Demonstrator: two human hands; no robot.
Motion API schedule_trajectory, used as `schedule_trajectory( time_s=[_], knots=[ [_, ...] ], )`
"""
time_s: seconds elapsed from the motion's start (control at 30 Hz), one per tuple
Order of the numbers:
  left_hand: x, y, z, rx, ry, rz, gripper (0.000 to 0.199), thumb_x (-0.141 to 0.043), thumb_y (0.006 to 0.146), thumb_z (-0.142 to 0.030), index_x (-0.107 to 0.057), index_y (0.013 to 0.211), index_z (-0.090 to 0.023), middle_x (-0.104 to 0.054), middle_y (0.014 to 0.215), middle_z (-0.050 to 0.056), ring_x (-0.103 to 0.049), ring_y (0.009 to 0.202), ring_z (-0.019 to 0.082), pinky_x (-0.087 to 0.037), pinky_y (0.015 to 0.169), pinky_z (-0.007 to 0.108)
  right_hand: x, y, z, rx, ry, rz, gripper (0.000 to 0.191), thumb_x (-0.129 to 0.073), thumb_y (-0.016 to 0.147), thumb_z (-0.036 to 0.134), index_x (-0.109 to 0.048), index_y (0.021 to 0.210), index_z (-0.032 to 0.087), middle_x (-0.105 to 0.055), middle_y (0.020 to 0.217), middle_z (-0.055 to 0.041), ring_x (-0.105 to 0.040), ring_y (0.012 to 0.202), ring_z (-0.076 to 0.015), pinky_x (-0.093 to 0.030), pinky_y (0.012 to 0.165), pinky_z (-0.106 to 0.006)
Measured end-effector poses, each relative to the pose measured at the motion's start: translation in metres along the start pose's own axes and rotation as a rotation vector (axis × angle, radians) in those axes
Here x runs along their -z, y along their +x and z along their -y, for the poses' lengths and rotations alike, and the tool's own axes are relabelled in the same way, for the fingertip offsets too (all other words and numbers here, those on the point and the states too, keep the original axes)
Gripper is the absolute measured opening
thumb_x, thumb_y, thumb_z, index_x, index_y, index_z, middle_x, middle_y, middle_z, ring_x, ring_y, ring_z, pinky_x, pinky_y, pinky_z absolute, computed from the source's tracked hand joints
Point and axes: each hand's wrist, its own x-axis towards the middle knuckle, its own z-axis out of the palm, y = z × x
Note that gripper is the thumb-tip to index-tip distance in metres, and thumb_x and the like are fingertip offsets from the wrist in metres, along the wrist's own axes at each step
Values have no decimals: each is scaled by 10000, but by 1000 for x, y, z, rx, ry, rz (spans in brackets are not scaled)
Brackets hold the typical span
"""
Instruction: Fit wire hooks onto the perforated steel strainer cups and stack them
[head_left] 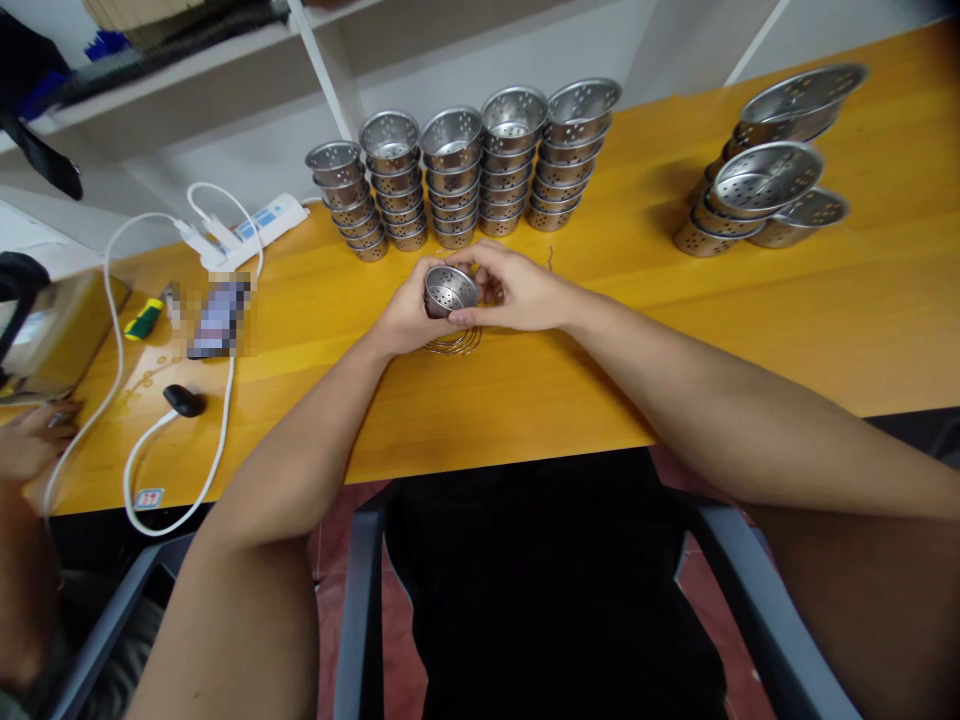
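Note:
A small perforated metal cup (451, 289) is held between my two hands above the table, its mouth turned up toward me. My left hand (407, 314) wraps round the cup's left side. My right hand (519, 287) is closed at its right side, with thumb and fingertips at the rim. Some thin metal wire (459, 345) in loops shows just below the cup; whether it lies on the table or touches a hand I cannot tell. Behind my hands stand several stacks of perforated metal cups (451, 150).
More perforated cups (766, 180) stand and lean at the right on the yellow table (750, 340). At the left are a power strip (259, 228) with white cables, a blurred phone (219, 318), a green-yellow tool handle (144, 319) and a black plug-like object (184, 400). Another person's hand (36, 440) rests far left.

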Motion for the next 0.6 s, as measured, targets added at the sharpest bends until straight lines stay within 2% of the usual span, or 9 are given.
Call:
schedule_trajectory(
  time_s=[0.17,0.43,0.6],
  knots=[
    [2,0,0,17,18,19,1141,-1086,765,-1024,-640,1460,-237,-857,1379,134,-897,1210,341,-768,1118,541,0,1,0,-6,25,-2,990,-969,975,946,-738,1605,219,-762,1331,-117,-685,943,-225,-639,836,-394],
    [2,1,-3,36,26,51,1185,-1074,770,-1028,-635,1526,-227,-853,1452,164,-888,1282,374,-741,1195,581,1,0,4,-45,63,2,1017,-981,940,983,-740,1566,219,-764,1209,-87,-681,899,-222,-614,777,-379],
    [1,1,-5,24,17,45,1188,-1072,781,-1024,-627,1538,-223,-854,1479,179,-896,1303,378,-754,1182,565,0,0,2,-42,52,-3,1003,-990,949,942,-734,1587,211,-768,1302,-105,-662,882,-204,-615,778,-378]
  ],
)
